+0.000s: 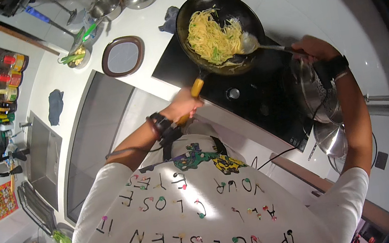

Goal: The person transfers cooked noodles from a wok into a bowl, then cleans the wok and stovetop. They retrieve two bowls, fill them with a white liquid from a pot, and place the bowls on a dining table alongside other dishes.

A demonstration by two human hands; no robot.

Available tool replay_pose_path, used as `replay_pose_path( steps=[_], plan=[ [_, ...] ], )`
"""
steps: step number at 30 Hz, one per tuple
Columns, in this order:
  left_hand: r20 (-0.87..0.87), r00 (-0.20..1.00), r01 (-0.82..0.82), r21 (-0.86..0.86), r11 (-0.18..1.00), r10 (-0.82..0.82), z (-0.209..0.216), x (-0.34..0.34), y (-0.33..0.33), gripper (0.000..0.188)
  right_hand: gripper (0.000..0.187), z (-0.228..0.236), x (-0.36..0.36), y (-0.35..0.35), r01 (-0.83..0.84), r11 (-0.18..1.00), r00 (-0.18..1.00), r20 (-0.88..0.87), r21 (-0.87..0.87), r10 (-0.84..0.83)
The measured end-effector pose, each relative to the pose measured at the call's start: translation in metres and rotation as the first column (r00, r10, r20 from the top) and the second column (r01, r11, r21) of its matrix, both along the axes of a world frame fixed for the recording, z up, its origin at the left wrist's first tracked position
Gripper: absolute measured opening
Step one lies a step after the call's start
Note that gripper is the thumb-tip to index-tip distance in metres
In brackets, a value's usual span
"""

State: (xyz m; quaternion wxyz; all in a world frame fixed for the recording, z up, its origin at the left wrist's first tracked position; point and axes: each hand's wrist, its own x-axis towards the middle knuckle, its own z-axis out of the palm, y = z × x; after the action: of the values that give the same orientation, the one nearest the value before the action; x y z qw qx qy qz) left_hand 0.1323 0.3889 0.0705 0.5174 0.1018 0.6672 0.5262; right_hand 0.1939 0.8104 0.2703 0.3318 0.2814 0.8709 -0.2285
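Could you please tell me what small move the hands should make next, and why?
Probably slide the metal spatula under the yellow shreds and turn them: the right hand grips the spatula, its head at their right edge, while the left hand holds the wok handle.

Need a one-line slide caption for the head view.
Left hand grips the handle of a dark wok; right hand holds a metal spatula to the yellowish strands inside.

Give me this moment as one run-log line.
Left hand: gripping yellow wok handle | Right hand: holding metal spatula, head inside wok at right edge of pale shredded food | Wok: over black cooktop
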Motion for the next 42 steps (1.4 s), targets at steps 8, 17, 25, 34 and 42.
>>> replay_pose_path(
  steps=[8,17,25,34,42],
  plan=[
    [0.082,0.969,-0.238,0.047,0.970,0.234,0.033,0.028,-0.129,0.023,0.040,-0.058,0.000,-0.162,0.247,0.686,0.945,0.013,-0.685,-0.327],
    [-0.050,0.877,-0.479,-0.014,0.878,0.478,0.034,0.042,-0.231,0.020,0.039,-0.132,-0.067,-0.347,0.053,0.481,0.916,-0.150,-0.875,-0.372],
    [0.019,0.768,-0.638,-0.074,0.767,0.640,0.024,0.052,-0.302,0.017,0.039,-0.152,-0.084,-0.417,0.034,0.476,0.963,-0.099,-0.879,-0.251],
    [-0.067,0.691,-0.720,-0.142,0.679,0.719,0.010,0.049,-0.334,0.022,0.038,-0.147,-0.097,-0.440,0.131,0.472,0.971,0.017,-0.872,-0.238],
    [-0.005,0.640,-0.764,-0.115,0.635,0.768,0.015,0.033,-0.318,0.019,0.031,-0.132,-0.131,-0.435,-0.044,0.610,0.980,-0.152,-0.791,-0.126]
  ],
)
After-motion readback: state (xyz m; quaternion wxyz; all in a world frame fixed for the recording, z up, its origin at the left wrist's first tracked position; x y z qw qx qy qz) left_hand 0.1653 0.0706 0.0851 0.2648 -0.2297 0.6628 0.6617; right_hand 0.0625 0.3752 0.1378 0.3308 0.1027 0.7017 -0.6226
